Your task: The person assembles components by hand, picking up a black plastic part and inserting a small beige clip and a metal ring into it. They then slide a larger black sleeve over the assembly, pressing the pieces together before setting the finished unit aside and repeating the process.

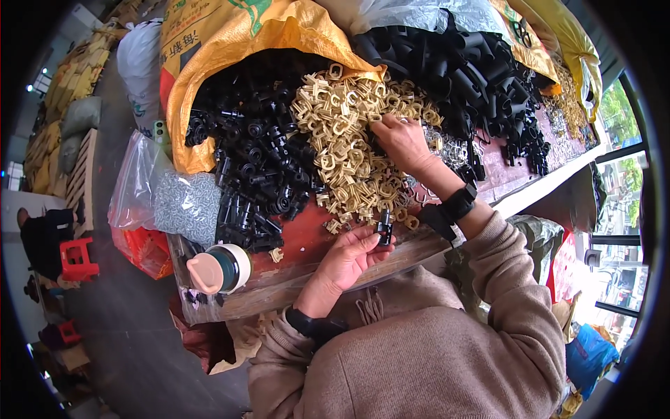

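Near the table's front edge my left hand (354,255) is closed on a small black plastic fitting (384,228), held upright between thumb and fingers. My right hand (403,143) reaches into the far part of a heap of beige U-shaped plastic clips (342,150). Its fingertips are bent down among the clips, and whatever they grip is hidden. To the left of the clips lies a pile of black plastic fittings (262,157), spilling from an orange woven sack (199,80). A dark band is around each wrist.
A clear bag of small silvery parts (185,206) and a lidded cup (220,269) stand at the table's left edge. Black tubular parts (460,77) fill the back right, with small metal pieces (452,150) before them. A red stool (78,260) is on the floor.
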`<state>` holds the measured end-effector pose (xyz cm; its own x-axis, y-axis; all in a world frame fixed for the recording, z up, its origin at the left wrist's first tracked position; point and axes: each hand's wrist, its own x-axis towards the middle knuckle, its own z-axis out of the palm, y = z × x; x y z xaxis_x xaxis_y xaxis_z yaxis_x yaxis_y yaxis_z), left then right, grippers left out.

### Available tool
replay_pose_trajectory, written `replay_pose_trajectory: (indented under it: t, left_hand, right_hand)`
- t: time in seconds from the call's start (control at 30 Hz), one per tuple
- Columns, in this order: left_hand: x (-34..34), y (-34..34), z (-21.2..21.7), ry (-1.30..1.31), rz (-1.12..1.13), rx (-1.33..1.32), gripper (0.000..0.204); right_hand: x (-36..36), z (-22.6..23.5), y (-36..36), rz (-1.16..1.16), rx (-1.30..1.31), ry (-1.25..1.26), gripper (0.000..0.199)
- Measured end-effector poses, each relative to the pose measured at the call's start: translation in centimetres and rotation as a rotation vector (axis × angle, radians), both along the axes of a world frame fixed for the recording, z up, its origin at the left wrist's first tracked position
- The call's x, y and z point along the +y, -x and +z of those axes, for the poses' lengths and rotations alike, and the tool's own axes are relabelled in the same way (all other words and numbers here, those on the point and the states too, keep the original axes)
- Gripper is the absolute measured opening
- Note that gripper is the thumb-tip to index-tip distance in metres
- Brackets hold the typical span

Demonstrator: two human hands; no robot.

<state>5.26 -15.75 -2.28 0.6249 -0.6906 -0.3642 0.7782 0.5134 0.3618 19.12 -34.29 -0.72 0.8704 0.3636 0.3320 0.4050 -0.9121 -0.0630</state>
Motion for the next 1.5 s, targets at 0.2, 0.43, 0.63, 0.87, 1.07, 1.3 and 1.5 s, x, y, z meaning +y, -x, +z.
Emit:
replay_pose_trajectory:
  t: [0.2, 0.43, 0.63, 0.87, 1.07, 1.3, 1.5]
  left_hand:
    - [0.0, 0.1, 0.2, 0.007, -0.002, 0.002, 0.019]
    - [0.0, 0.4, 0.2, 0.005, 0.077, -0.063, 0.021]
    - [-0.7, 0.1, 0.8, 0.077, 0.27, -0.166, 0.023]
    - [-1.2, -0.2, 1.0, 0.141, 0.423, -0.298, 0.024]
    - [-1.0, -0.1, 1.1, 0.156, 0.413, -0.315, 0.024]
    - [-0.9, -0.2, 0.7, 0.188, 0.369, -0.303, 0.024]
    - [-1.3, 0.0, 1.0, 0.096, 0.376, -0.319, 0.023]
  right_hand:
    - [-1.0, -0.3, -0.2, 0.134, 0.033, -0.101, 0.008]
    - [-2.3, 2.2, 3.1, -0.012, 0.526, -0.802, 0.015]
    - [-0.9, 2.9, 9.0, -0.008, 0.995, -1.356, 0.024]
    - [0.4, 1.4, 12.1, 0.073, 1.016, -1.408, 0.021]
    - [0.2, 2.1, 12.2, 0.144, 1.037, -1.306, 0.021]
    - [0.3, 2.4, 11.9, 0.164, 1.054, -1.359, 0.016]
    - [0.1, 2.6, 12.6, 0.085, 0.968, -1.321, 0.015]
